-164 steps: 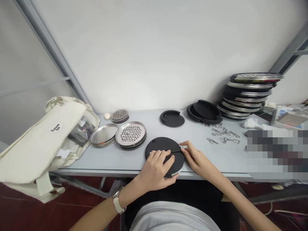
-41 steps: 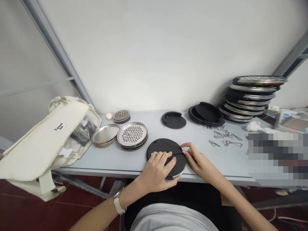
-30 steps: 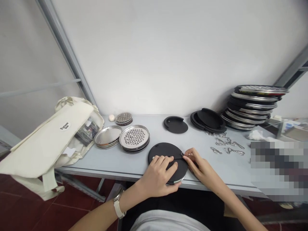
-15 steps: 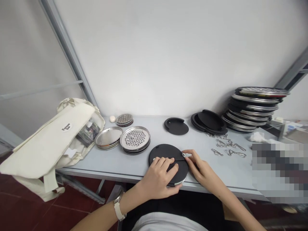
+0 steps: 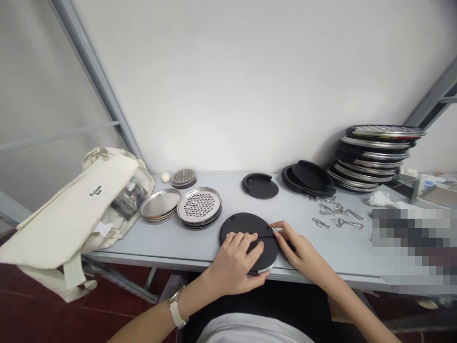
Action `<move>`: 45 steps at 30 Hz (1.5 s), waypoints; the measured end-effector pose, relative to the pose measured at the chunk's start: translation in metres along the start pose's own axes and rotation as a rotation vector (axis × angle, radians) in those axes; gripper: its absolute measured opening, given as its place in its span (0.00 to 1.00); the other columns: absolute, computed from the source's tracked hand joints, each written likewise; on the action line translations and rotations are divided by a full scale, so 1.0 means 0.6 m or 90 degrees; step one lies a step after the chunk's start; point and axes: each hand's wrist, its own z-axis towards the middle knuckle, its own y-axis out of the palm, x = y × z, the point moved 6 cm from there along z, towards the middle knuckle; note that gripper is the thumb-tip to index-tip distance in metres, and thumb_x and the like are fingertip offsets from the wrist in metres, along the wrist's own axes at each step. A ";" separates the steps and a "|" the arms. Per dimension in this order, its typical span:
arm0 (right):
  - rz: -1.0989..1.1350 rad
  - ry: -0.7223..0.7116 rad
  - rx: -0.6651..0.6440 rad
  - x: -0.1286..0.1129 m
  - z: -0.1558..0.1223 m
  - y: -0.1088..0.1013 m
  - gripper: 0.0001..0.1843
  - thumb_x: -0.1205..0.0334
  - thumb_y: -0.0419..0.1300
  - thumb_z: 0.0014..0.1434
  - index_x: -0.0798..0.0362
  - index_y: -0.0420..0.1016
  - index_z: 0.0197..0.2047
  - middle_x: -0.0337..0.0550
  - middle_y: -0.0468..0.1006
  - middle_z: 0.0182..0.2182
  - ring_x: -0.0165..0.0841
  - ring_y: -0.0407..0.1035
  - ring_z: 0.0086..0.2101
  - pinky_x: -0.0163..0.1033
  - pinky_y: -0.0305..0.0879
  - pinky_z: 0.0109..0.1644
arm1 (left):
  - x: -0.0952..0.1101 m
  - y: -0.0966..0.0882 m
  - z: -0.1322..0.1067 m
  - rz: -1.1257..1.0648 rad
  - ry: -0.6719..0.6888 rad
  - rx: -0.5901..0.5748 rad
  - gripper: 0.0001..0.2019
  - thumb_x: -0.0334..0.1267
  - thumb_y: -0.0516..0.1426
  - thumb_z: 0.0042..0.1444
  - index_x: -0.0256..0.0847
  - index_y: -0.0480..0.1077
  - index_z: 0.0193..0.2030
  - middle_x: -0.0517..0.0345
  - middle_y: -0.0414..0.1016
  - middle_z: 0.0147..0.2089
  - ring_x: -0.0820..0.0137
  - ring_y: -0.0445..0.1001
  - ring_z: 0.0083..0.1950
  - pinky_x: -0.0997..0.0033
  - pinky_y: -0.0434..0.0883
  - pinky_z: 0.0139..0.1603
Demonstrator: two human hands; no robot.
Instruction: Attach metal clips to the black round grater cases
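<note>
The left hand [image 5: 237,262] clasps a black disc [image 5: 243,224] while the right hand [image 5: 294,245] pinches what may be a small clip [image 5: 272,230] at its rim, a fitting step probably calling next for steady pressure.

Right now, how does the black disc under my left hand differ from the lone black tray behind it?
The disc lies near the table's front edge, the tray nearer the wall. Your left hand holds the disc; no hand touches the tray. Both are black and round.
</note>
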 end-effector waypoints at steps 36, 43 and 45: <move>-0.115 -0.030 0.085 -0.004 -0.004 0.000 0.12 0.61 0.42 0.68 0.51 0.60 0.51 0.44 0.77 0.30 0.38 0.75 0.28 0.39 0.68 0.33 | 0.009 0.006 0.002 0.072 0.032 -0.013 0.23 0.48 0.53 0.59 0.35 0.67 0.57 0.44 0.70 0.56 0.57 0.68 0.50 0.56 0.65 0.49; -0.128 -0.033 0.096 -0.005 -0.005 0.000 0.11 0.60 0.42 0.68 0.51 0.60 0.50 0.45 0.77 0.31 0.38 0.75 0.28 0.40 0.69 0.33 | 0.005 0.006 0.001 0.050 0.024 0.001 0.24 0.48 0.57 0.55 0.36 0.67 0.55 0.45 0.70 0.55 0.58 0.69 0.49 0.58 0.66 0.47; -0.126 -0.036 0.101 -0.005 -0.005 -0.001 0.11 0.60 0.43 0.68 0.51 0.61 0.49 0.47 0.78 0.33 0.38 0.76 0.29 0.40 0.69 0.33 | 0.003 0.005 0.001 0.040 0.014 0.006 0.24 0.48 0.57 0.54 0.36 0.67 0.55 0.45 0.71 0.54 0.59 0.69 0.49 0.58 0.66 0.47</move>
